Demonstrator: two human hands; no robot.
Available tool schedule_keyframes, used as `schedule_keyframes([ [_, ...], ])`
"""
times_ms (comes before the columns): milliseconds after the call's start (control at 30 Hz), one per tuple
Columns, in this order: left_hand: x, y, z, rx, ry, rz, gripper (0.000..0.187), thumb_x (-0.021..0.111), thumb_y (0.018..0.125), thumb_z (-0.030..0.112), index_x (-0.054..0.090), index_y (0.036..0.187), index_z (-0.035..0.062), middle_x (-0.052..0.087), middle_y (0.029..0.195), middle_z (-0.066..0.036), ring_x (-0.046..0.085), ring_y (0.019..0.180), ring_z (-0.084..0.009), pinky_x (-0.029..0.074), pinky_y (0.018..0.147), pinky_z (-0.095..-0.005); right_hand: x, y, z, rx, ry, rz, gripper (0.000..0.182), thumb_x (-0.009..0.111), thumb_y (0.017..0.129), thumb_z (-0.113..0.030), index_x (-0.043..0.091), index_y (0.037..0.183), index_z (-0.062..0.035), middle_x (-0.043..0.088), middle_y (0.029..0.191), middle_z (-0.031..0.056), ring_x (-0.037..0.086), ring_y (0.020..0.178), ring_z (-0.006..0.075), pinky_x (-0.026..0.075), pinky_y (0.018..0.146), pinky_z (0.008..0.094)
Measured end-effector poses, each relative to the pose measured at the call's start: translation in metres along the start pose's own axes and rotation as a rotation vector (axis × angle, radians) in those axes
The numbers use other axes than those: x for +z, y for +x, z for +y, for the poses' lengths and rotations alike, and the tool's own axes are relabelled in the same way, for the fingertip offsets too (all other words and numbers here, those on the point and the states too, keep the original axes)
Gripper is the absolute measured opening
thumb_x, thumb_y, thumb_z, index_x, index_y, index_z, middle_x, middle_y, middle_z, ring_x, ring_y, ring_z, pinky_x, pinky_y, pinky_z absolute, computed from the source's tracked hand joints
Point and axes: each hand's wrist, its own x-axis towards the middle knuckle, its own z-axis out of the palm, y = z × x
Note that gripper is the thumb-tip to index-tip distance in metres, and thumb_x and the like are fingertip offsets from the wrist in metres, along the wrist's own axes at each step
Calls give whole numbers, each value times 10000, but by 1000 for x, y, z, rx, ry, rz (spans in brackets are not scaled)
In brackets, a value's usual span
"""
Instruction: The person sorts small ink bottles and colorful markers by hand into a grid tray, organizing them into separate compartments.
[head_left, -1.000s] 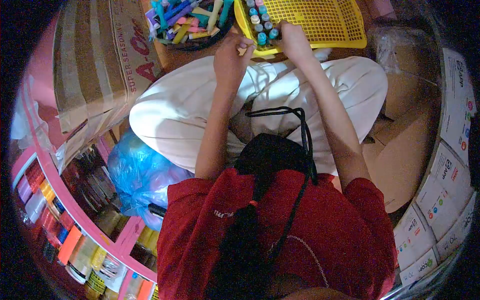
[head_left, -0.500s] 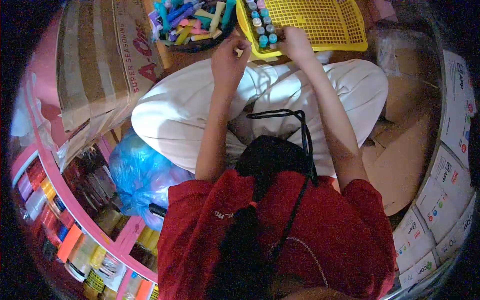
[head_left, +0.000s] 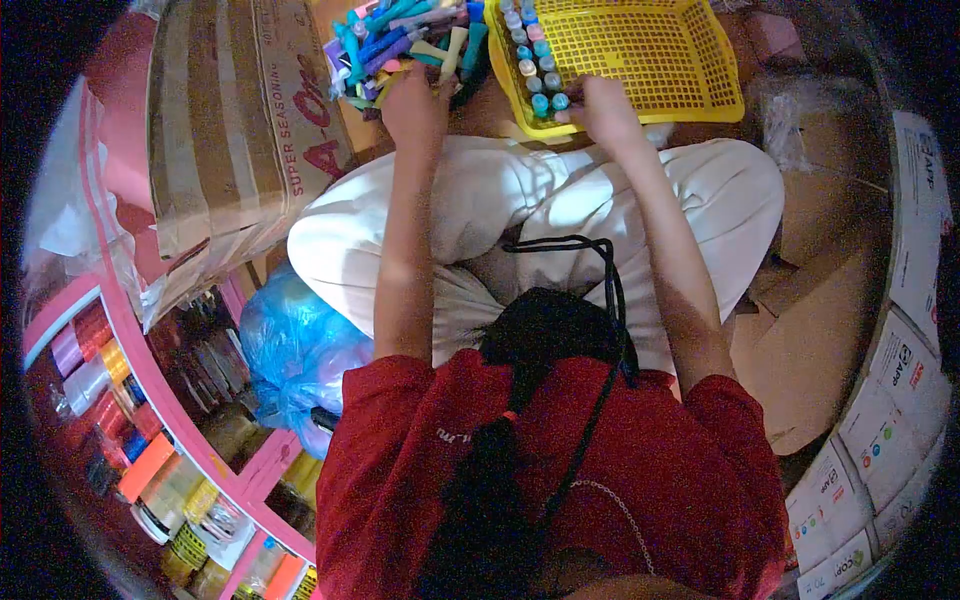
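My left hand (head_left: 415, 108) is at the near edge of a dark round container heaped with colorful slim pieces (head_left: 385, 45); its fingertips are blurred among them. My right hand (head_left: 603, 108) rests at the near side of a yellow perforated basket (head_left: 680, 115), with its fingers bent beside the nearest of the small round-topped items (head_left: 541, 103). Those items, in blue, teal, pink and white, stand in two rows along the basket's left side. Whether the right fingers hold anything is too small to tell.
A large taped cardboard box (head_left: 225, 130) stands at the left. Below it are a blue plastic bag (head_left: 300, 345) and a pink shelf (head_left: 190, 445) with tape rolls. White printed boxes (head_left: 880, 400) line the right, beside flattened cardboard (head_left: 810, 350).
My left hand has moved left and forward from beside the basket to the container of colorful pieces. My right hand stays at the basket's near side. The whole view has shifted slightly.
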Motion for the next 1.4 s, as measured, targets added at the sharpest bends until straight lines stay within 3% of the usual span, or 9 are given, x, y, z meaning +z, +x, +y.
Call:
schedule_keyframes([
  [200, 10, 3, 6, -117, 38, -14, 292, 682, 727, 259, 560, 852, 25, 616, 803, -157, 593, 777, -349, 460, 660, -445, -11, -7, 0, -38, 91, 26, 402, 770, 595, -192, 609, 876, 46, 598, 847, 257, 590, 826, 376, 472, 736, 422],
  [333, 2, 0, 1, -32, -59, 13, 246, 673, 736, 196, 571, 870, 16, 608, 804, -162, 589, 783, -349, 459, 672, -424, -46, -8, 4, 6, 205, -104, 565, 755, 684, -224, 529, 1124, 47, 628, 953, 131, 603, 924, 199, 471, 823, 297],
  [433, -20, -3, 1, 113, -246, 272, 220, 664, 734, 136, 582, 895, 11, 606, 788, -159, 584, 769, -342, 456, 684, -409, -68, -14, 17, 90, 485, 9, 566, 734, 718, -245, 514, 1158, 35, 611, 988, 132, 599, 920, 189, 471, 825, 280],
  [600, -78, -23, 38, 39, -528, 192, 177, 626, 813, 81, 575, 969, 14, 637, 940, -97, 618, 765, -131, 486, 658, -255, -70, -9, 36, 57, 393, 96, 516, 693, 763, -251, 518, 1164, 23, 610, 934, 99, 598, 871, 154, 470, 803, 259],
  [767, -79, -44, 60, 70, -702, -42, 214, 621, 795, 38, 565, 1000, 14, 642, 902, -77, 626, 776, -121, 486, 645, -246, -62, -13, 12, -99, 255, 11, 383, 679, 770, -228, 596, 1077, -16, 639, 889, 67, 608, 810, 129, 477, 759, 260],
  [833, -77, -49, 70, 98, -708, -112, 241, 632, 776, 29, 565, 1007, 22, 640, 913, -82, 630, 753, -129, 485, 641, -252, -55, -16, 1, -120, 176, -24, 331, 687, 749, -216, 629, 1011, -23, 647, 860, 96, 622, 784, 171, 483, 739, 284],
  [967, -59, -52, 78, 271, -502, -128, 278, 654, 738, 61, 574, 1004, 74, 613, 964, -128, 620, 842, -276, 498, 708, -326, -41, -19, -7, -104, 124, -41, 327, 696, 726, -218, 634, 992, -39, 642, 842, 150, 626, 781, 244, 480, 714, 321],
  [1000, -56, -53, 79, 271, -487, -121, 294, 669, 737, 96, 601, 1022, 94, 625, 1013, -93, 629, 858, -242, 498, 740, -323, -40, -19, -11, -74, 106, -53, 320, 696, 725, -219, 635, 988, -46, 641, 842, 155, 626, 782, 252, 478, 712, 325],
  [1400, -36, -54, 83, 359, -368, -181, 311, 658, 747, 120, 571, 1045, 104, 601, 1020, -128, 591, 908, -308, 488, 765, -378, -30, -18, -11, -137, 95, 42, 261, 685, 730, -187, 628, 950, -57, 629, 837, 156, 611, 779, 308, 472, 706, 366],
])
